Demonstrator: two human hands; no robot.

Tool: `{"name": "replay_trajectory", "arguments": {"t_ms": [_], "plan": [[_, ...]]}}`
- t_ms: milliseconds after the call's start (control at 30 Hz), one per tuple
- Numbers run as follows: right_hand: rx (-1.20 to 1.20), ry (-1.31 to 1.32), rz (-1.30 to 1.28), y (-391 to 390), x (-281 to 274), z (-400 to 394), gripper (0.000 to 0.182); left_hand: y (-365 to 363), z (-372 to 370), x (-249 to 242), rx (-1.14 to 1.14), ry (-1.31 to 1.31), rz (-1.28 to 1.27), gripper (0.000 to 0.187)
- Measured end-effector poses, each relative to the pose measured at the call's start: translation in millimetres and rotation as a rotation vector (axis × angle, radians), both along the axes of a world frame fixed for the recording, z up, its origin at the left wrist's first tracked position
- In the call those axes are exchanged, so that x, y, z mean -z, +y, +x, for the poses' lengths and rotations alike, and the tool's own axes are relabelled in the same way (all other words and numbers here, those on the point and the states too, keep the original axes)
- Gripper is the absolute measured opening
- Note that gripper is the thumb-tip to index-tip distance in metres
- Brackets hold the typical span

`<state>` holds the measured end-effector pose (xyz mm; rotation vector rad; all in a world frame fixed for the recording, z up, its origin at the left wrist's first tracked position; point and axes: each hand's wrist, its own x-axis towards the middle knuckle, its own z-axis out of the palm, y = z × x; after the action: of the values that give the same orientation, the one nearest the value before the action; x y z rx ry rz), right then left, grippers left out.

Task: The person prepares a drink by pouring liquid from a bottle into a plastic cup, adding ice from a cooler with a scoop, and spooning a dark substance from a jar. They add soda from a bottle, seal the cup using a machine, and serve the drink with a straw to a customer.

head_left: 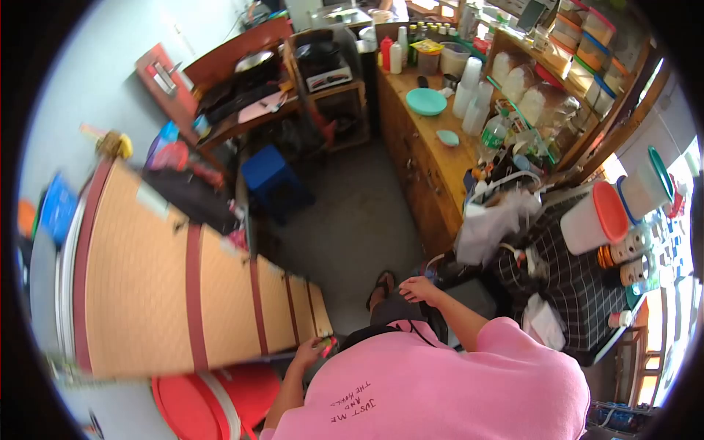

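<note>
My left hand [314, 350] is closed around a small pink and green thing [329, 345], too small here to name. It is beside the near end of a tan cabinet with dark red bands [147, 293]. My right hand [416, 289] hangs in front of my body, over my leg, with loosely bent fingers and nothing visible in it. A sandalled foot [380, 287] shows on the grey floor just beyond it.
A blue stool [271, 176] stands ahead on the left. Along the right runs a wooden counter [433, 154] bearing a turquoise plate [426, 102], bottles and cups. Nearer right, a black checked cloth [587, 293] lies under lidded containers. A red round container [191, 407] is at lower left.
</note>
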<state>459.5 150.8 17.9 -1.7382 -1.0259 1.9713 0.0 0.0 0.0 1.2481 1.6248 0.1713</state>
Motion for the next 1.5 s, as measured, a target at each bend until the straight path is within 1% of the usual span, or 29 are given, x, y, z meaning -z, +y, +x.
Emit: {"name": "replay_trajectory", "arguments": {"t_ms": [67, 100, 167, 200, 267, 300, 333, 367, 500, 567, 633, 700, 733, 767, 800, 833, 900, 933, 967, 1000, 1033, 1100, 1133, 1200, 1267, 1333, 1433, 1467, 1500], "plan": [[0.043, -0.059, 0.065, 41, -12, -1, 0.038, 81, 50, -25, 0.078, 0.005, 0.055, 0.059], [0.059, 0.072, -0.038, 106, 21, -38, 0.037, 156, 38, -50, 0.097, 0.086, -0.065, 0.059], [0.095, 0.045, -0.001, 208, 20, -20, 0.035, 267, 93, -44, 0.288, 0.077, 0.002, 0.055], [0.118, -0.009, 0.035, 267, -1, -13, 0.034, 325, 119, -53, 0.316, 0.074, 0.029, 0.055], [0.109, -0.089, 0.173, 337, -50, -3, 0.034, 402, 152, -74, 0.623, 0.206, 0.176, 0.051], [0.144, -0.089, 0.165, 365, -62, 4, 0.034, 437, 162, -85, 0.66, 0.204, 0.172, 0.051], [0.136, -0.206, 0.374, 390, -73, 14, 0.034, 470, 175, -94, 0.65, 0.153, 0.187, 0.048], [0.118, -0.333, 0.581, 411, -83, 28, 0.034, 502, 190, -100, 0.637, 0.096, 0.201, 0.046], [0.279, -0.475, 0.69, 456, -129, 86, 0.033, 635, 244, -114, 0.736, -0.077, 0.22, 0.041], [0.289, -0.76, 0.783, 473, -141, 120, 0.029, 716, 291, -137, 0.876, -0.161, 0.253, 0.037], [0.348, -0.875, 0.793, 491, -120, 149, 0.031, 796, 360, -166, 0.967, -0.28, 0.372, 0.033], [0.516, -0.947, 0.826, 510, -119, 164, 0.032, 870, 448, -205, 1.07, -0.385, 0.584, 0.03], [0.564, -0.972, 0.792, 524, -111, 174, 0.032, 892, 494, -221, 1.022, -0.462, 0.621, 0.026], [0.775, -1.0, 0.752, 543, -104, 185, 0.037, 919, 546, -224, 1.027, -0.66, 0.845, 0.026], [0.98, -1.02, 0.697, 554, -100, 190, 0.042, 933, 594, -252, 1.025, -0.693, 0.927, 0.027], [1.016, -1.035, 0.657, 568, -105, 194, 0.042, 940, 636, -273, 1.005, -0.808, 0.934, 0.043], [1.318, -1.016, 0.604, 606, -129, 201, 0.057, 948, 706, -305, 1.059, -0.775, 1.273, 0.07], [1.36, -1.029, 0.567, 623, -126, 211, 0.057, 946, 730, -310, 1.139, -0.736, 1.134, 0.081], [1.45, -1.067, 0.537, 639, -123, 221, 0.064, 945, 746, -313, 1.217, -0.688, 0.997, 0.092], [1.538, -1.107, 0.509, 652, -119, 229, 0.071, 944, 756, -319, 1.346, -0.532, 0.905, 0.09], [1.572, -1.12, 0.483, 664, -120, 237, 0.071, 944, 765, -319, 1.384, -0.55, 0.892, 0.09], [1.592, -1.261, 0.487, 685, -118, 251, 0.08, 947, 775, -316, 1.515, -0.464, 0.901, 0.079], [1.627, -1.271, 0.463, 692, -124, 256, 0.08, 945, 775, -312, 1.452, -0.566, 0.98, 0.069], [1.72, -1.084, 0.566, 700, -135, 262, 0.087, 946, 776, -312, 1.473, -0.559, 0.97, 0.069], [1.743, -1.046, 0.515, 701, -138, 265, 0.088, 948, 780, -318, 1.437, -0.524, 0.98, 0.066], [1.764, -1.002, 0.469, 702, -138, 262, 0.089, 952, 783, -330, 1.376, -0.614, 1.023, 0.066], [1.776, -1.018, 0.461, 702, -131, 256, 0.087, 966, 790, -365, 1.324, -0.654, 1.062, 0.068], [1.764, -1.137, 0.463, 704, -124, 253, 0.083, 975, 792, -380, 1.297, -0.647, 1.016, 0.069], [1.742, -1.259, 0.469, 706, -121, 252, 0.08, 988, 793, -392, 1.254, -0.754, 1.022, 0.07]]}}
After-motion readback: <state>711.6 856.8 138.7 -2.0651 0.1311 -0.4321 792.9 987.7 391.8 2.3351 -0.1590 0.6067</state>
